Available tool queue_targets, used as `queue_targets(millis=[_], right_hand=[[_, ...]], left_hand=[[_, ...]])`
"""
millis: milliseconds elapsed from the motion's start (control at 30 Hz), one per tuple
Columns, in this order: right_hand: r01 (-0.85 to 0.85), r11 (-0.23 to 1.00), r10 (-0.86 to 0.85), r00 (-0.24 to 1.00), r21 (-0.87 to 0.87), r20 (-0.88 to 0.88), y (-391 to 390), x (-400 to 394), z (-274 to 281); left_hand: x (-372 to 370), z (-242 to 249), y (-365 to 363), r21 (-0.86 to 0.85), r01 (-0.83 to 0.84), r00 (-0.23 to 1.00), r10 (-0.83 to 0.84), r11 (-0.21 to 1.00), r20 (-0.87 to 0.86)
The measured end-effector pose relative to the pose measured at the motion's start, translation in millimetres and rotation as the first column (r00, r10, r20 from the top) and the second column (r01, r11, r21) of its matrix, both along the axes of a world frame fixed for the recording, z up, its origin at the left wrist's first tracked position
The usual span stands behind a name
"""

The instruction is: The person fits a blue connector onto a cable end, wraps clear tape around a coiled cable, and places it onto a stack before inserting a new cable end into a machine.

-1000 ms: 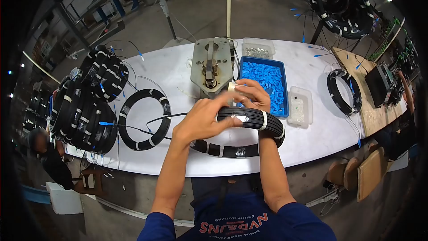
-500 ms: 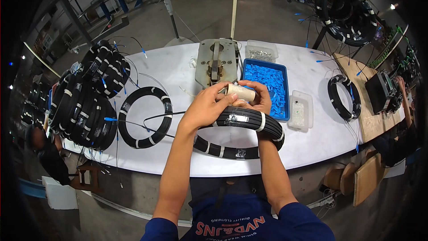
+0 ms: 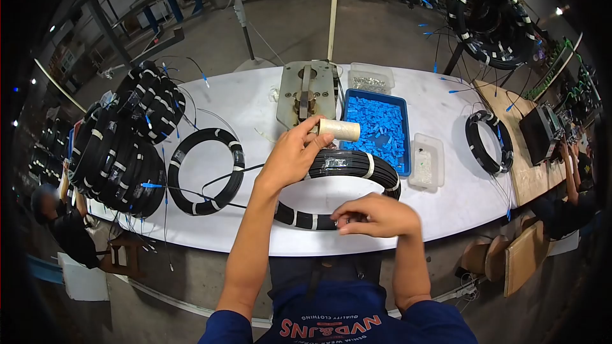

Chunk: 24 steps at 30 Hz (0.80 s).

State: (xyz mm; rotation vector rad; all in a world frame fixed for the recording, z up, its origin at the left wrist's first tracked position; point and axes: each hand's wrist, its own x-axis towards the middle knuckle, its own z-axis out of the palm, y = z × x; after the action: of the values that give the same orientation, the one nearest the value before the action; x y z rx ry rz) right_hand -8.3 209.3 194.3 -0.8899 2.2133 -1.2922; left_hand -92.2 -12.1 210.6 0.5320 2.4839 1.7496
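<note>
A pale cylindrical roll (image 3: 339, 130) is held by my left hand (image 3: 298, 153), its fingers and thumb closed on the roll's left end. Just below it stands a black cable coil (image 3: 389, 181) with white bands and clear tape. My right hand (image 3: 377, 215) is over the coil's lower front part, apart from the roll, with its fingers curled together; whatever they may hold is too small to make out. Another banded black coil (image 3: 237, 159) lies flat to the left, with a cable and a blue connector (image 3: 152, 185) beside it.
Beyond my hands is a metal press (image 3: 290, 99). Right of it are a blue tray (image 3: 408, 134) of blue parts and two clear boxes (image 3: 428, 181) (image 3: 387, 73). Stacked coils (image 3: 115, 159) stand left, one coil (image 3: 472, 137) lies right. People are at both sides.
My right hand has let go of the roll and moved down toward me, over the front of the coil. My left hand still holds the roll.
</note>
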Motion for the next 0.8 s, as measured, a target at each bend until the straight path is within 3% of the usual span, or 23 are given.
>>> queue_targets(millis=[33,67,100,133,167,233,267,300,367,400,500,567,633,700,767,800], right_hand=[[0.045,0.987,-0.032,0.996,-0.153,0.083,4.5,4.1,23.2],[0.19,0.975,-0.195,0.98,-0.115,-0.032,10.0,0.7,43.2],[0.335,0.937,-0.347,0.925,-0.096,-0.155,13.6,-11.8,58.4],[0.376,0.913,-0.407,0.828,-0.156,-0.386,10.6,-31.9,65.4],[0.403,0.887,-0.454,0.671,-0.225,-0.586,5.4,-52.0,70.2],[0.333,0.943,-0.301,0.825,-0.02,-0.479,1.3,-84.6,71.4],[0.206,0.97,-0.145,0.92,0.133,-0.365,0.5,-105.0,67.6],[0.213,0.968,-0.153,0.917,0.129,-0.369,-3.8,-117.4,68.0],[-0.066,0.909,0.071,0.998,0.412,0.004,-13.5,-131.8,69.7],[-0.076,0.937,0.057,0.996,0.34,0.065,-14.8,-129.9,74.9],[-0.009,0.91,0.012,1.0,0.415,-0.006,-12.4,-139.7,81.3],[0.048,0.938,-0.031,0.998,0.343,-0.056,-11.1,-136.5,89.7],[0.188,0.943,-0.183,0.982,0.276,-0.044,-16.7,-132.1,98.7],[0.231,0.904,-0.194,0.971,0.36,-0.138,-25.6,-123.2,112.5],[0.284,0.837,-0.163,0.945,0.468,-0.282,-30.1,-115.3,121.9],[0.286,0.845,-0.149,0.938,0.452,-0.315,-28.6,-113.6,121.9]], left_hand=[[-1.3,-1.9,-1.0,0.035,0.02,1.0,-0.021,0.999,0.007],[-0.6,-3.3,-1.3,0.072,0.041,0.999,-0.042,0.997,0.014],[1.6,-0.7,-1.2,0.072,0.04,0.999,-0.041,0.997,0.013],[4.6,4.5,-1.1,0.032,0.03,0.999,-0.031,0.999,0.02],[7.4,7.8,-0.6,-0.01,0.023,0.999,-0.023,1.0,0.028],[9.1,5.4,1.9,-0.024,0.021,0.998,-0.023,0.999,-0.059],[9.0,4.1,3.0,-0.036,0.009,0.99,-0.014,0.999,-0.137],[8.0,4.5,3.2,-0.039,0.016,0.99,-0.022,0.999,-0.142],[6.5,4.1,2.2,-0.061,0.045,0.99,-0.053,0.997,-0.128],[4.9,2.1,1.4,-0.062,0.046,0.99,-0.053,0.997,-0.13],[3.9,-0.4,-2.6,-0.053,0.064,0.992,-0.07,0.997,-0.106],[9.6,3.9,-4.3,-0.019,0.119,0.988,-0.12,0.993,-0.097],[5.0,3.2,-6.3,-0.034,0.193,0.973,-0.196,0.981,-0.123],[7.4,7.4,-2.0,-0.15,0.264,0.948,-0.285,0.953,-0.14],[8.8,14.7,3.5,-0.166,0.237,0.951,-0.263,0.957,-0.163],[7.6,17.6,5.0,-0.278,0.225,0.954,-0.269,0.934,-0.131]])
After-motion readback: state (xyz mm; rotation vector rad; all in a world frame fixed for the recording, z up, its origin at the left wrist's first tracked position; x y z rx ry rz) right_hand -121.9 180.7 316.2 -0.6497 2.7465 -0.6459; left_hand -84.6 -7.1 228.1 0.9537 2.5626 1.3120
